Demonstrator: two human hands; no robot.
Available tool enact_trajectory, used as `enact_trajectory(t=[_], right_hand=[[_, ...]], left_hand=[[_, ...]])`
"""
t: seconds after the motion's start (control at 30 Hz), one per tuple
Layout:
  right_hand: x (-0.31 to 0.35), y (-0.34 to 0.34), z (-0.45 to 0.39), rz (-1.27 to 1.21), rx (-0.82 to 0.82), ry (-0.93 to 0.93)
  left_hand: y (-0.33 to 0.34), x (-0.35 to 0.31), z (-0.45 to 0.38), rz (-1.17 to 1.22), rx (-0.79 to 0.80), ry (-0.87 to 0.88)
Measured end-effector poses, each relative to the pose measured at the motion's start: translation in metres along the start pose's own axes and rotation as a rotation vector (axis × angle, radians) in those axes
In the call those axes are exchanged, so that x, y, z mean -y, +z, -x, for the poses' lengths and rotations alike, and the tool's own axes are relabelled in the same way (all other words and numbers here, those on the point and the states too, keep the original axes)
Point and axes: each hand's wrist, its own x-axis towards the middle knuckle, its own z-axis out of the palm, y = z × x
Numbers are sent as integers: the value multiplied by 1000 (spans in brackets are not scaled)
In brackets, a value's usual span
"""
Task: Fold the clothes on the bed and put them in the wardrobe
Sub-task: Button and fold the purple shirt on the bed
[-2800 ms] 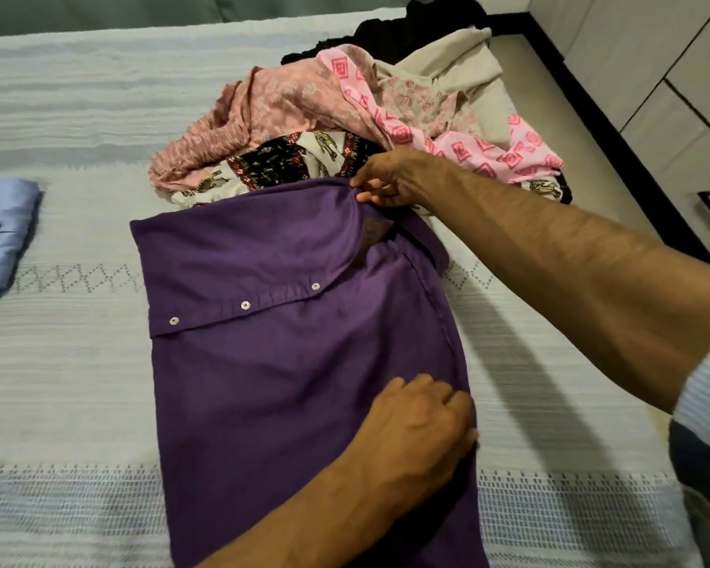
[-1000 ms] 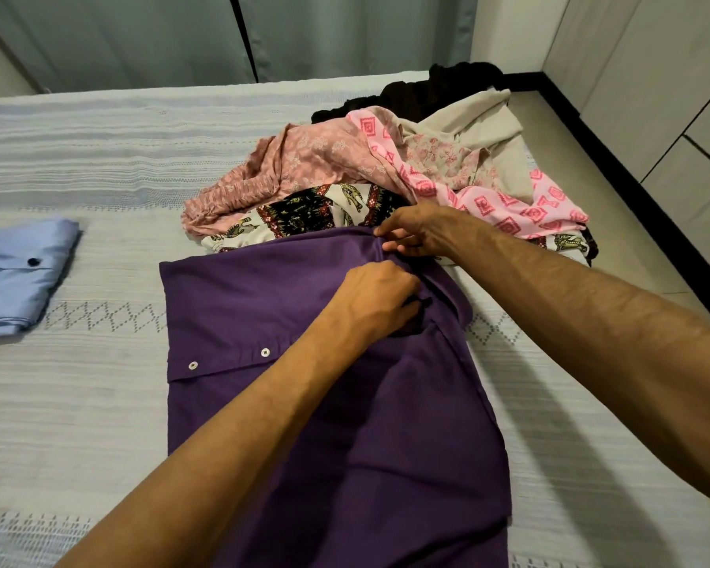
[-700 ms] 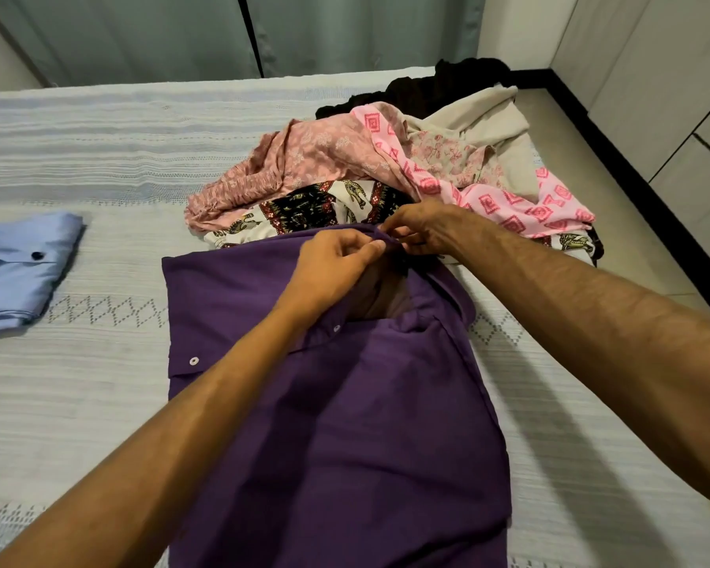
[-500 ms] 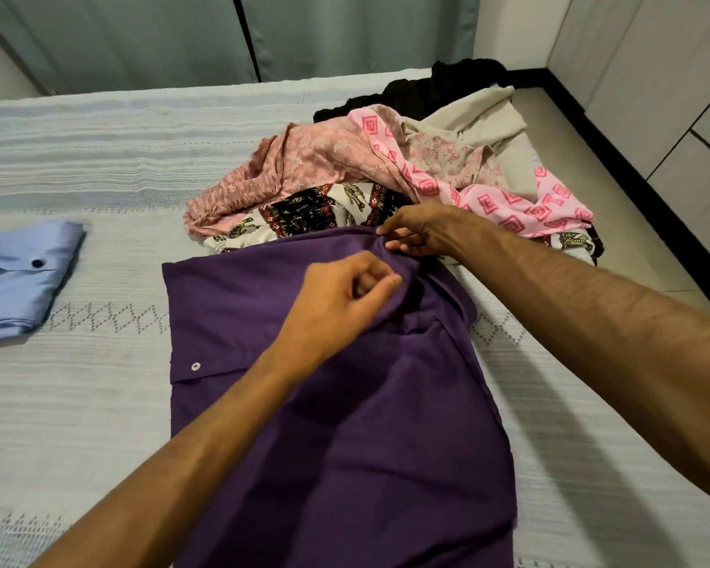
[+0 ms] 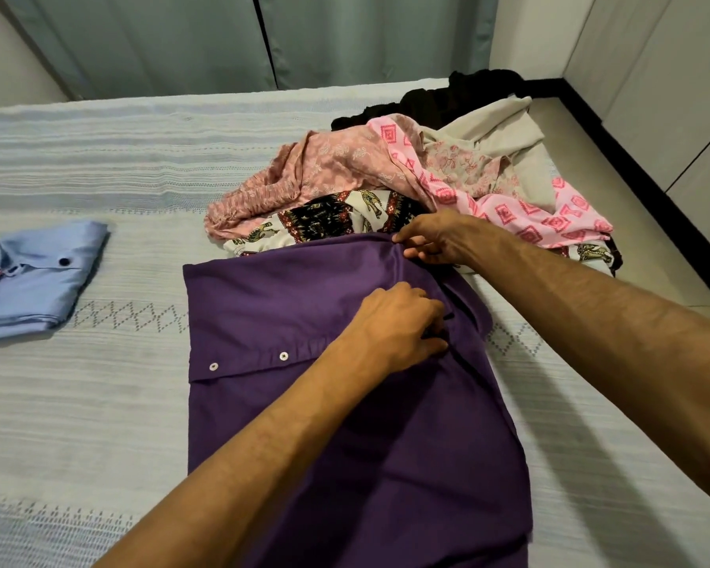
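In the centre of the frame, a purple shirt [image 5: 345,424] lies flat on the bed [image 5: 99,403], partly folded, with a buttoned placket edge running across its left half and two white buttons visible there. The left hand [image 5: 398,325] rests on the shirt near the collar area, fingers curled down into the cloth; it appears to be pinching a fold, though the fingertips are partly hidden. The right hand [image 5: 435,239] grips the shirt's upper edge, thumb and fingers pinched on the fabric at the top right corner of the garment.

Just above the shirt, touching its upper edge, sits a heap of unfolded clothes [image 5: 406,186]: a dusty pink printed piece, a black-and-white patterned piece, a bright pink geometric print, a beige garment and a black one at the back. At the left edge of the frame, well apart from the shirt, lies a folded light blue shirt [image 5: 38,280] with a dark button. Grey-green curtains [image 5: 222,38] hang along the top of the frame. Pale wardrobe panels [image 5: 681,75] occupy the upper right, beyond a strip of floor.
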Motion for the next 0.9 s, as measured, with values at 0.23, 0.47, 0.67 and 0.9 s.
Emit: enact_trajectory(t=[0.23, 0.47, 0.67, 0.9], right_hand=[[0, -1, -1, 0, 16, 4], [-2, -2, -5, -10, 12, 16], [1, -3, -7, -15, 5, 38], [13, -4, 6, -71, -35, 61]], left_hand=[[10, -9, 1, 143, -252, 19], [36, 3, 8, 116, -457, -1], [0, 156, 49, 130, -547, -627], [-41, 240, 93, 580, -168, -720]])
